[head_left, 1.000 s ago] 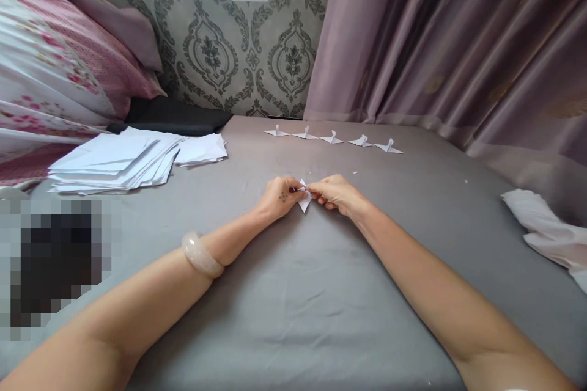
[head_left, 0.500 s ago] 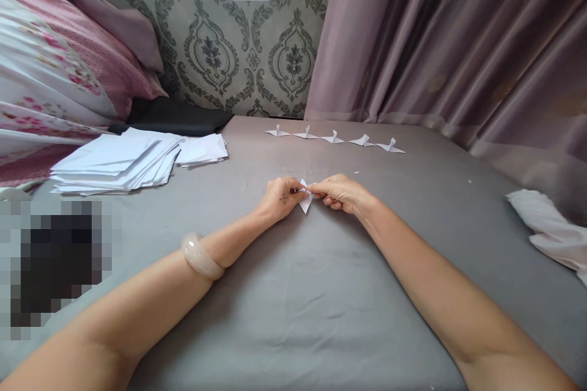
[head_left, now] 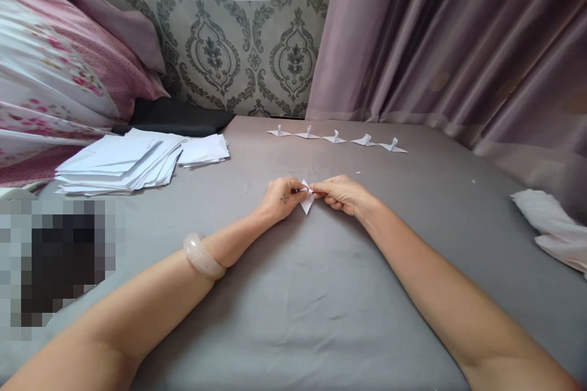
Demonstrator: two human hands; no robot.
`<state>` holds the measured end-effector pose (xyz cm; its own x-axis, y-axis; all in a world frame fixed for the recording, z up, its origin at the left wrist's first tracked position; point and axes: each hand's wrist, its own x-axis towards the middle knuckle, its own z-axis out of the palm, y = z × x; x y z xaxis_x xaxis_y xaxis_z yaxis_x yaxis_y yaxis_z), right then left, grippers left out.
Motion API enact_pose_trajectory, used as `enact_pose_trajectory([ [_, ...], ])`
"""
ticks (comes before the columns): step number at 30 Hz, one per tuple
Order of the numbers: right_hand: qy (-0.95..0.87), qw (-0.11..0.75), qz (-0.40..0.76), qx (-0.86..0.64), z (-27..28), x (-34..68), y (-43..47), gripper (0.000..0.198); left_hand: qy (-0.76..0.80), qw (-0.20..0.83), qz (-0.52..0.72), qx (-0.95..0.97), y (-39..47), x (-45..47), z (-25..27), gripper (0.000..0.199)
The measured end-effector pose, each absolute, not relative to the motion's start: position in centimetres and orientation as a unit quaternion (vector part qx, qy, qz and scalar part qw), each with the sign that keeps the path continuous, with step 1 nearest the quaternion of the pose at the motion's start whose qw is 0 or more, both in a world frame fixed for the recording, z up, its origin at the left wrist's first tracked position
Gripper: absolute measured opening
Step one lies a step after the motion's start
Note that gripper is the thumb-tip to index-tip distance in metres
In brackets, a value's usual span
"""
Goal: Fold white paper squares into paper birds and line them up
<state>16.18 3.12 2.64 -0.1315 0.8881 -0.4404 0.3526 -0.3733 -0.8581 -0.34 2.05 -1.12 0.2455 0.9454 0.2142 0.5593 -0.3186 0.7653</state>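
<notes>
Between my two hands is a small folded white paper crane [head_left: 307, 204], its pointed wings showing above and below the fingers. My left hand [head_left: 283, 197] is closed and pinches it from the left. From the right, my right hand [head_left: 342, 193] pinches it with thumb and forefinger, the other fingers curled under. The fingertips hide the middle of the fold. Beyond the hands, several finished-looking paper cranes [head_left: 336, 137] stand in a row on the grey sheet [head_left: 293, 317].
A stack of white paper sheets [head_left: 110, 165] lies at the left, with a smaller pile [head_left: 204, 151] beside it. Behind them is a black cloth [head_left: 183, 119]. A crumpled white cloth [head_left: 550, 223] lies at the right edge. Purple curtains [head_left: 389, 43] hang at the back right.
Both hands keep their pinch on the paper crane with almost no movement. The whole view has shifted very slightly.
</notes>
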Motion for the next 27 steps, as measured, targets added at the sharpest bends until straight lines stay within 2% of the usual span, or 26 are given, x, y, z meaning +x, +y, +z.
enact_pose_trajectory([
  [13, -0.567, 0.230, 0.559, -0.560, 2.12, 17.07, 3.40, 0.015, 0.510, 0.291, 0.340, 0.735, 2.09, -0.37, -1.11, 0.018],
  [27, -0.544, 0.227, 0.576, -0.566, 2.10, 16.99, 3.85, 0.016, 0.512, 0.264, 0.318, 0.753, 2.11, -0.30, -1.08, 0.014],
])
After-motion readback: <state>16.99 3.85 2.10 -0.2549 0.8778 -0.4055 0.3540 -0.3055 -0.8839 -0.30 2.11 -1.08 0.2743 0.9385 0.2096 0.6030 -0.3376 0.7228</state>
